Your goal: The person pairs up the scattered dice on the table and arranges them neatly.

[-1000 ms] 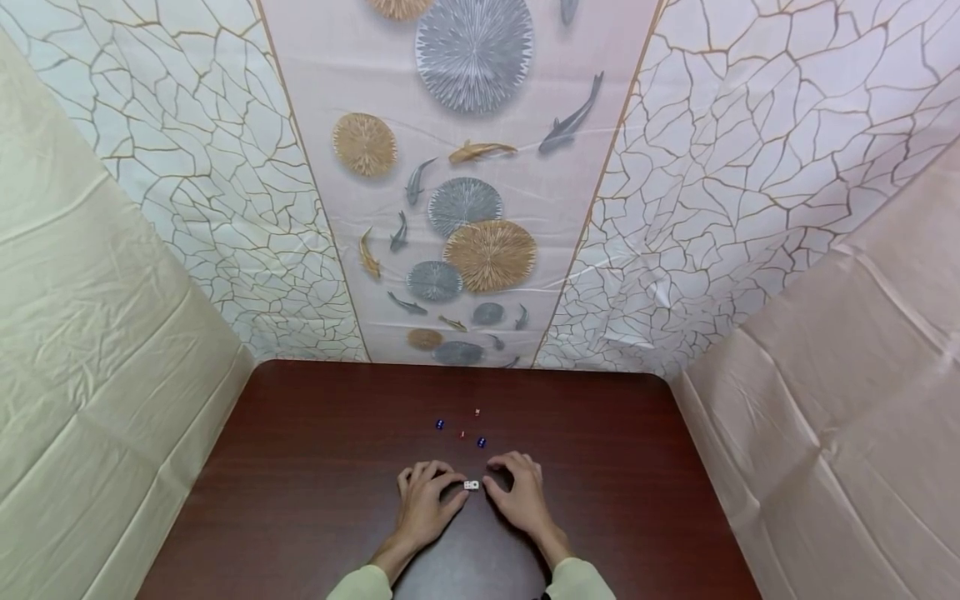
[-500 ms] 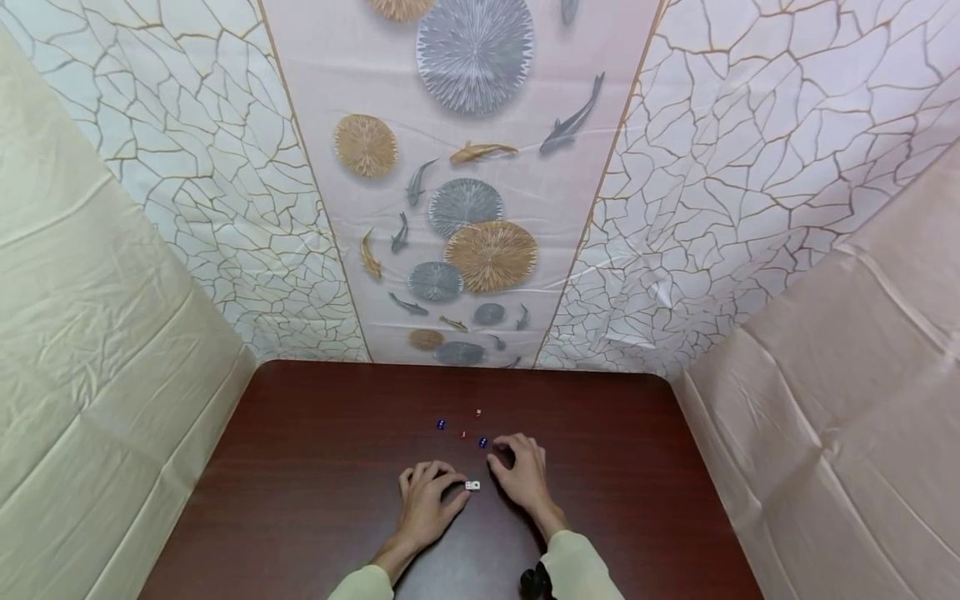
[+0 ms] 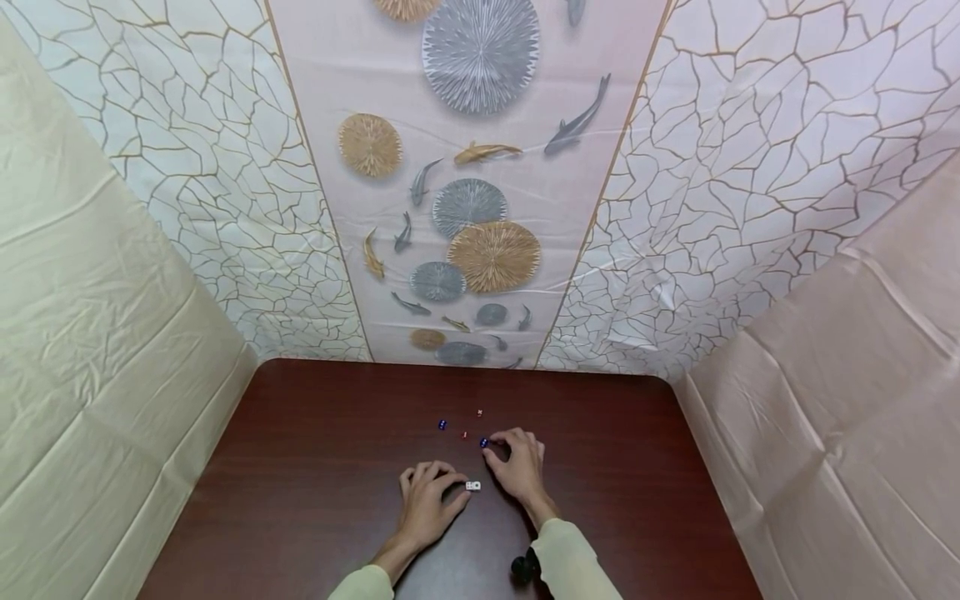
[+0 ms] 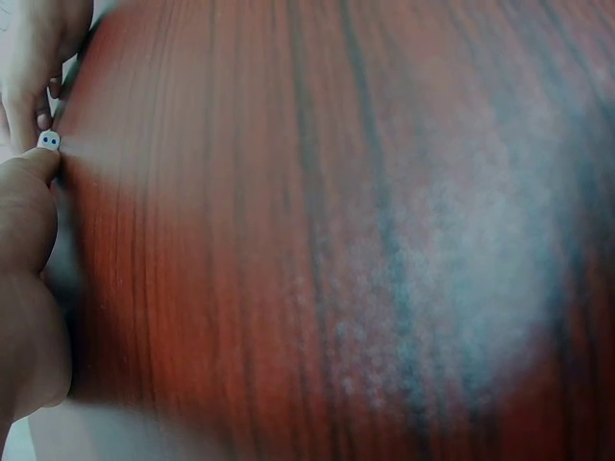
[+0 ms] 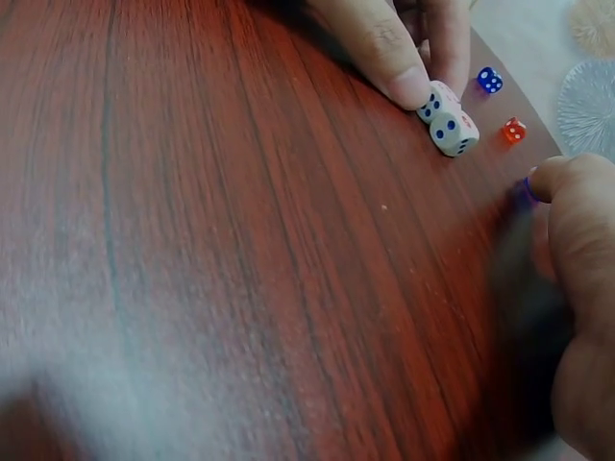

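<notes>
- Since a second ago our right hand (image 3: 516,468) has left the white dice (image 3: 472,485) and gone forward to the near blue die (image 3: 483,442); over the last half second it has barely shifted, and our left hand (image 3: 424,502) has stayed put.
- Right hand: fingertips curled onto that blue die. The wrist view shows only a sliver of blue (image 5: 526,188) under the finger, so we take it as a pinch — the die still sits on the table.
- Left hand: fingers bent, its forefinger tip (image 4: 38,163) pressed against the white dice on the side nearest our right hand; it touches rather than grasps them.
- White dice: in the right wrist view they show as two pale cubes with blue pips (image 5: 448,119), touching each other, rounded corners, glossy.
- Room to move: the table (image 3: 315,467) runs open and bare to the outer side of each hand; its far edge lies well ahead of the fingers, its rounded far corners further off still.
- Surface: dark red-brown wood grain, smooth, with a soft sheen.
- Ahead of the right fingertips: a small red die (image 3: 463,434) just beside the blue one, a second blue die (image 3: 442,425) beyond the left hand, and another red die (image 3: 479,412) furthest off — all apart from one another.
- Around the table: creased cloth walls, cream beside the left hand, pinkish beside the right; a printed fish-and-disc panel (image 3: 468,208) straight ahead.
</notes>
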Available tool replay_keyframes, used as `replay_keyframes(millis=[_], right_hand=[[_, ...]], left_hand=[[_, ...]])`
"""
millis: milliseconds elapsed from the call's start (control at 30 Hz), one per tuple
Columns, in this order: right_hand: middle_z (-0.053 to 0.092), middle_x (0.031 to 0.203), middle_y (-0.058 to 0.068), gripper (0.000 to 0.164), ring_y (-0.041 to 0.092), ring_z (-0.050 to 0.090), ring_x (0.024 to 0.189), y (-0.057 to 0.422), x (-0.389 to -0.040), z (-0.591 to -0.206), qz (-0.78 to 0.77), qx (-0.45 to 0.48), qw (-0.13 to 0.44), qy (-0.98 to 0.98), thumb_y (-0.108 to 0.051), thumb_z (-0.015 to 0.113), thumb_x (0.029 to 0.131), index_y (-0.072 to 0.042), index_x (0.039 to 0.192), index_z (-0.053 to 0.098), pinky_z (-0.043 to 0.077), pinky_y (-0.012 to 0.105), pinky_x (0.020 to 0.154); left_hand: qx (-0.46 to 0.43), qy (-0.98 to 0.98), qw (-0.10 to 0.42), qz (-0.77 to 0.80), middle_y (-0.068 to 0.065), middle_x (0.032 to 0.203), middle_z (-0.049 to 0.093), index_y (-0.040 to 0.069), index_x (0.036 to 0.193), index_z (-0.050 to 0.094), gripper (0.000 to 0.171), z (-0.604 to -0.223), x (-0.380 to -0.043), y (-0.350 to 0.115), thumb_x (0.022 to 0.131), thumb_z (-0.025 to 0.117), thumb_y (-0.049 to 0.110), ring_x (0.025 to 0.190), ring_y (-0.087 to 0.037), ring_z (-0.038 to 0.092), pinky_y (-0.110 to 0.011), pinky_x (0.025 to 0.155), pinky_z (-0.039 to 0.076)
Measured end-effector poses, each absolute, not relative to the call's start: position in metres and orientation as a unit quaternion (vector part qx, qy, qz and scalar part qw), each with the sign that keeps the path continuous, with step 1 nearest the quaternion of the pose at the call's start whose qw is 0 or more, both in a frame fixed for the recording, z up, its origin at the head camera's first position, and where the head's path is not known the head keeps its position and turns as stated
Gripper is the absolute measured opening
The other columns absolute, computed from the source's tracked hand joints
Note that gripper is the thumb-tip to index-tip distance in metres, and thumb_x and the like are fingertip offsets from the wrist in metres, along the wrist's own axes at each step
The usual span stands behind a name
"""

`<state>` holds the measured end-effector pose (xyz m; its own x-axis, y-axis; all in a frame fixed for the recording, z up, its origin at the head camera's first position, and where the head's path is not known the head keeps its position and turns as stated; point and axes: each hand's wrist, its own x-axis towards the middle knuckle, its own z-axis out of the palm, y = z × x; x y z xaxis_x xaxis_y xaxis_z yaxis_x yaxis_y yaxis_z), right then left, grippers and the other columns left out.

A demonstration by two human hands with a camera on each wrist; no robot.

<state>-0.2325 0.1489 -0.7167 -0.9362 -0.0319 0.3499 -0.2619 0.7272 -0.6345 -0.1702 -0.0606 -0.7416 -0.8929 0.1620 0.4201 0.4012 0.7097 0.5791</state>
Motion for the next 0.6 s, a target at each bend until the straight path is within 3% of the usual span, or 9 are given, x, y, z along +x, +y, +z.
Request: replay_keyframes(millis=[300, 600], right_hand=[[0.077, 0.110, 0.004, 0.020, 0.028, 0.063, 0.106, 0.1461, -0.2330, -0.7173, 0.350, 0.063, 0.143, -0.924, -0.024, 0.094, 0.094, -0.016, 0.111, 0.086, 0.037, 0.056, 0.104], [0.077, 0.109, 0.004, 0.017, 0.028, 0.065, 0.107, 0.1458, -0.2350, -0.7207, 0.348, 0.057, 0.146, -0.924, -0.025, 0.094, 0.095, -0.018, 0.109, 0.087, 0.038, 0.055, 0.106]], left_hand=[[-0.148, -0.911, 0.152, -0.354, 0.009, 0.115, 0.073, 0.031, 0.110, 0.087, 0.020, -0.7408, -0.1707, -0.0611, 0.094, 0.094, 0.038, 0.114, -0.022, 0.061, -0.059, 0.106, 0.029], [-0.157, -0.904, 0.182, -0.352, 0.007, 0.113, 0.074, 0.028, 0.108, 0.087, 0.021, -0.7436, -0.1709, -0.0599, 0.090, 0.097, 0.033, 0.112, -0.023, 0.062, -0.058, 0.103, 0.029]])
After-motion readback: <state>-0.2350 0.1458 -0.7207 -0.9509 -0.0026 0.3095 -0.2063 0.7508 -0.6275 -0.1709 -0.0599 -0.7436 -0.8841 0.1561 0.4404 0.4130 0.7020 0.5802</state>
